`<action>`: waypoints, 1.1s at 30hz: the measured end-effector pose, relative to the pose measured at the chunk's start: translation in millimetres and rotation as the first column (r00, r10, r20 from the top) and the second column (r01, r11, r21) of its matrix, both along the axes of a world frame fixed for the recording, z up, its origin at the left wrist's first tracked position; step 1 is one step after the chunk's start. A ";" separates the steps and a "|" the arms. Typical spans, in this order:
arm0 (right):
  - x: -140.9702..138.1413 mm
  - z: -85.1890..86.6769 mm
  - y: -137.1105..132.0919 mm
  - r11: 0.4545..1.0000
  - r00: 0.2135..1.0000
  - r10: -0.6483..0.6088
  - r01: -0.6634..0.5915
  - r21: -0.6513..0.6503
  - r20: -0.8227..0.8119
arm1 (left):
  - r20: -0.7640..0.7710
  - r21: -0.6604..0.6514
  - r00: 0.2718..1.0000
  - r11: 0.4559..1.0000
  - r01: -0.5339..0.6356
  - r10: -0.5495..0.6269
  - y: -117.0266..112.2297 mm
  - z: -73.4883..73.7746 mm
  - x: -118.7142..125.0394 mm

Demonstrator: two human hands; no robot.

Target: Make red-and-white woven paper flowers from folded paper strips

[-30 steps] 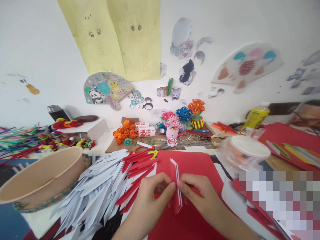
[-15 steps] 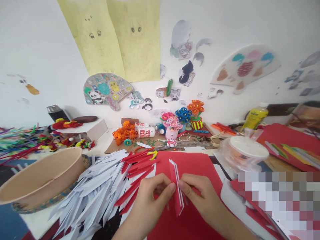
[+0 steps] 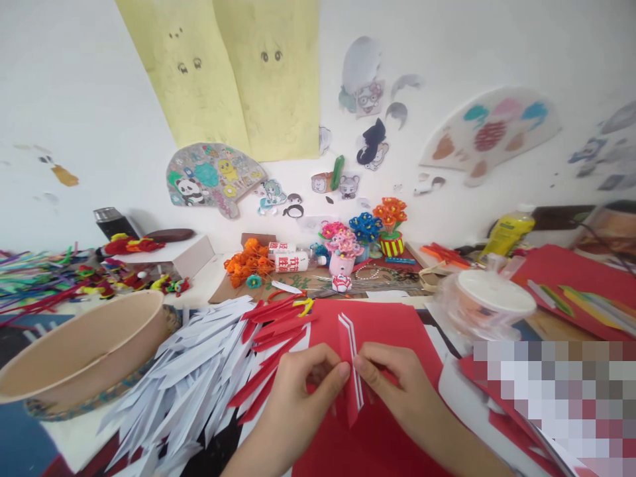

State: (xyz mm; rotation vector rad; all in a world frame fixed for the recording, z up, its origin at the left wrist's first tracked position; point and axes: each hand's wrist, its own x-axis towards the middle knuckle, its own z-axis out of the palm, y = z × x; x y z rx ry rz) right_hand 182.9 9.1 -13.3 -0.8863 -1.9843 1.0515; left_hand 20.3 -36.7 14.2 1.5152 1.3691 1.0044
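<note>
- One folded red-and-white paper strip (image 3: 352, 394) stands nearly upright in front of the person, above one large red sheet (image 3: 392, 324).
- Two hands are on it: the left hand (image 3: 309, 383) from one side, the right hand (image 3: 392, 371) from the other. On both, the fingers are pinched closed, thumb against fingers, with the strip between them.
- Just left, several red strips (image 3: 271, 371) lie fanned out, overlapping too much for me to count, with one yellow twist (image 3: 305, 308) at their top.
- Beside those spreads a heap of white strips (image 3: 199, 371), dozens of them, then one beige basin (image 3: 94, 338).
- At the back of the counter (image 3: 201, 281) I count two white bottles (image 3: 292, 262) and three potted bunches: pink flowers (image 3: 342, 240), blue flowers (image 3: 366, 226), orange flowers (image 3: 391, 212).
- Over to the right sit one white-lidded tub (image 3: 497, 293) and one yellow bottle (image 3: 507, 232).
</note>
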 end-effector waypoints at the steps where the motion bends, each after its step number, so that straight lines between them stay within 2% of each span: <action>1: 0.0 0.1 0.2 1.000 1.000 0.005 -0.005 -0.008 0.006 | -0.005 0.002 1.000 1.000 -0.003 0.003 0.4 0.0 0.1; 10: -3.1 1.9 1.2 0.983 0.998 0.056 -0.061 -0.171 -0.032 | -0.090 0.012 0.996 1.000 -0.025 0.026 0.2 3.1 1.2; 14: -3.9 3.6 -0.9 0.929 0.981 0.113 -0.162 -0.333 -0.160 | -0.106 0.038 0.993 0.998 -0.053 0.056 2.4 -3.5 -0.6; 16: -3.9 3.9 -2.5 0.881 0.958 0.117 -0.222 -0.418 -0.263 | -0.056 0.051 0.995 0.995 -0.084 0.087 3.8 -7.3 -2.2; 19: -3.7 4.9 -4.7 0.769 0.904 0.117 -0.345 -0.538 -0.412 | 0.110 0.025 0.986 0.992 -0.125 0.122 4.3 -8.4 -3.4; 24: -6.5 6.5 -7.6 0.547 0.785 0.137 -0.569 -0.615 -0.605 | 0.369 -0.105 0.919 0.989 -0.106 0.138 0.7 -0.4 -0.1; 26: -8.2 4.3 -8.1 0.492 0.760 0.121 -0.604 -0.627 -0.638 | 0.403 -0.106 0.901 0.986 -0.131 0.163 0.8 0.2 0.5; 28: -8.7 0.5 -7.3 0.484 0.768 0.104 -0.595 -0.642 -0.633 | 0.410 -0.092 0.891 0.981 -0.171 0.193 2.5 -2.7 -0.7; 29: -8.3 -1.5 -6.2 0.496 0.782 0.090 -0.573 -0.653 -0.617 | 0.410 -0.078 0.889 0.979 -0.190 0.206 3.9 -5.1 -2.0; 33: -2.7 -3.1 0.8 0.606 0.837 0.023 -0.446 -0.659 -0.546 | 0.377 -0.014 0.889 0.961 -0.276 0.261 10.2 -17.1 -8.9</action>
